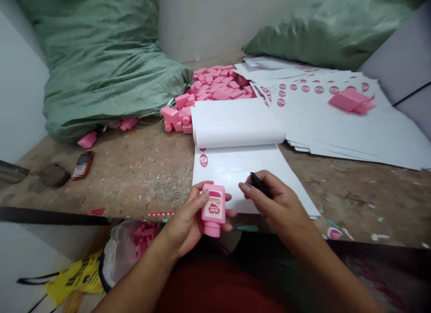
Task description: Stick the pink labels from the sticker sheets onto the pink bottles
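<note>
My left hand holds a small pink plastic bottle, its neck pointing toward me and a "BABY" label facing up. Thumb and fingers wrap its sides. To the right, my right hand is closed around a slim black tool; its kind I cannot make out. That hand hovers over a white label sheet with a few round pink labels at its left side. The upper part of this sheet is covered by a curled white sheet.
Many pink bottles lie heaped behind the sheets, beside a green sack. More label sheets are stacked at right with pink bottles on top. A dark block sits at left; a clear bag hangs below the table edge.
</note>
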`<state>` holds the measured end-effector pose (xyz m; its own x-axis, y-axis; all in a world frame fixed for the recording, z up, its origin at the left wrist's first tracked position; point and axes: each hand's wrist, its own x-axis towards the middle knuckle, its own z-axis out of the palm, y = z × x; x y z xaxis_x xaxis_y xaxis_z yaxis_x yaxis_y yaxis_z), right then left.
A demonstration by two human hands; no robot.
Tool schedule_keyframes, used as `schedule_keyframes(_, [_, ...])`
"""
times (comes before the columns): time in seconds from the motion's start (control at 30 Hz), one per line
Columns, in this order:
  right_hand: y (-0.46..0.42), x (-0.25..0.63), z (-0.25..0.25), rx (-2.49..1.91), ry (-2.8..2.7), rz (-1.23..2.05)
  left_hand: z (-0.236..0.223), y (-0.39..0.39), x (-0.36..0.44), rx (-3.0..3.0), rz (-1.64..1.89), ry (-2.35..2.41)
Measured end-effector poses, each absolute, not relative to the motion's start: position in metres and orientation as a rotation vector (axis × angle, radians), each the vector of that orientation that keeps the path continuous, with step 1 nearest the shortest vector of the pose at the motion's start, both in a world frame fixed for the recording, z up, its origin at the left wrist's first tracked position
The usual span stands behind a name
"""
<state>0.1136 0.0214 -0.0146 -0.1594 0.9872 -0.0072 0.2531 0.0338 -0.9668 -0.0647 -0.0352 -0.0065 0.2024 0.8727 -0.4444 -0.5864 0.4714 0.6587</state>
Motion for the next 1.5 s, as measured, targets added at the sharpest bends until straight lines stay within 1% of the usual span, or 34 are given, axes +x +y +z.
schedule_keyframes(0.07, [0.026,0.129,-0.019,-1.375,-1.765,0.944,-0.002,-0.046,-0.090,0.506,0.968,1.014])
schedule_keyframes(0.13, [0.030,0.145,-0.027,-1.346,-2.004,0.706,0.002,-0.065,-0.128,0.716,0.786,1.193])
schedule_keyframes(0.23, [0.035,0.163,-0.041,-1.103,-2.344,0.399,0.006,-0.101,-0.191,1.096,0.380,1.502])
schedule_keyframes(0.3, [0.037,0.168,-0.048,-0.936,-2.505,0.225,0.008,-0.121,-0.222,1.187,0.253,1.658])
schedule_keyframes(0.33, [0.038,0.169,-0.051,-0.874,-2.550,0.140,0.010,-0.127,-0.231,1.187,0.243,1.709])
schedule_keyframes(0.43, [0.038,0.167,-0.055,-0.722,-2.595,-0.082,0.018,-0.125,-0.232,1.114,0.392,1.770])
schedule_keyframes(0.53, [0.036,0.167,-0.055,-0.603,-2.597,-0.200,0.027,-0.098,-0.204,1.123,0.586,1.729])
schedule_keyframes(0.63, [0.036,0.170,-0.054,-0.560,-2.585,-0.167,0.027,-0.064,-0.171,1.201,0.662,1.617])
schedule_keyframes(0.73, [0.039,0.174,-0.054,-0.585,-2.565,-0.030,0.016,-0.038,-0.148,1.303,0.704,1.565])
schedule_keyframes(0.83, [0.039,0.177,-0.057,-0.604,-2.548,0.059,0.005,-0.023,-0.136,1.558,0.698,1.540])
schedule_keyframes(0.97, [0.038,0.178,-0.059,-0.632,-2.515,0.057,0.001,-0.013,-0.131,1.738,0.640,1.425])
schedule_keyframes(1.1, [0.062,0.178,-0.028,-0.682,-2.534,-0.013,0.004,0.008,-0.125,1.626,0.784,1.404])
schedule_keyframes(1.2, [0.091,0.178,0.012,-0.639,-2.471,-0.303,0.007,0.046,-0.118,1.545,0.960,1.340])
schedule_keyframes(1.3, [0.107,0.173,0.043,-0.734,-2.333,-0.594,0.013,0.100,-0.116,1.526,1.097,1.336])
schedule_keyframes(1.33, [0.109,0.168,0.048,-0.748,-2.295,-0.616,0.016,0.120,-0.117,1.528,1.145,1.351])
schedule_keyframes(1.4, [0.112,0.154,0.046,-0.702,-2.248,-0.562,0.020,0.161,-0.120,1.522,1.230,1.407])
schedule_keyframes(1.5, [0.128,0.126,0.021,-0.621,-2.264,-0.497,0.021,0.217,-0.121,1.533,1.273,1.535])
